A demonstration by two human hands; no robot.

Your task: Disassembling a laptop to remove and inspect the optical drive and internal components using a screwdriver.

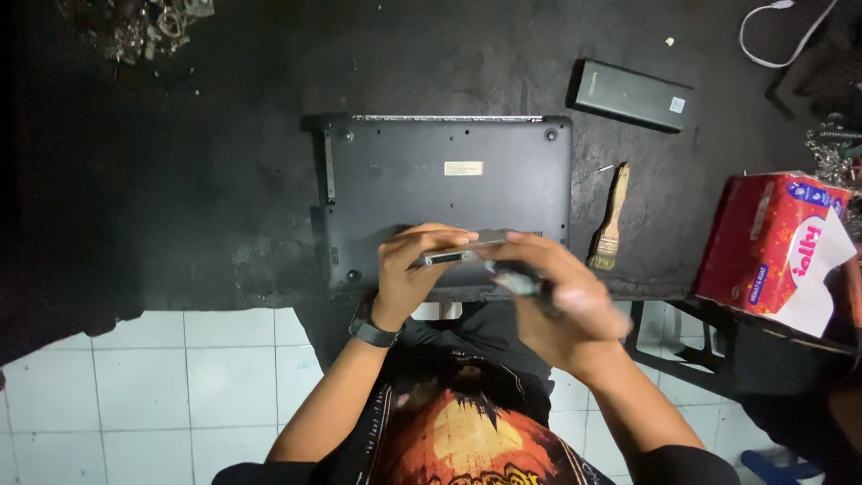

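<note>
A black laptop (pixel 446 193) lies upside down on the dark table (pixel 180 180), its base facing up. My left hand (pixel 409 269) grips a flat grey metal drive-like part (pixel 458 254) over the laptop's near edge. My right hand (pixel 561 301) is blurred and holds a dark-handled tool (pixel 521 281) against that part's right end. A black band sits on my left wrist (pixel 371 330).
A small paintbrush (pixel 611 220) lies right of the laptop. A black rectangular battery pack (pixel 631 95) rests at the back right, a white cable (pixel 781 40) beyond it. A red tissue box (pixel 777 247) stands at the right edge. Small metal parts are heaped at the back left (pixel 144 27). White floor tiles (pixel 153 386) show below.
</note>
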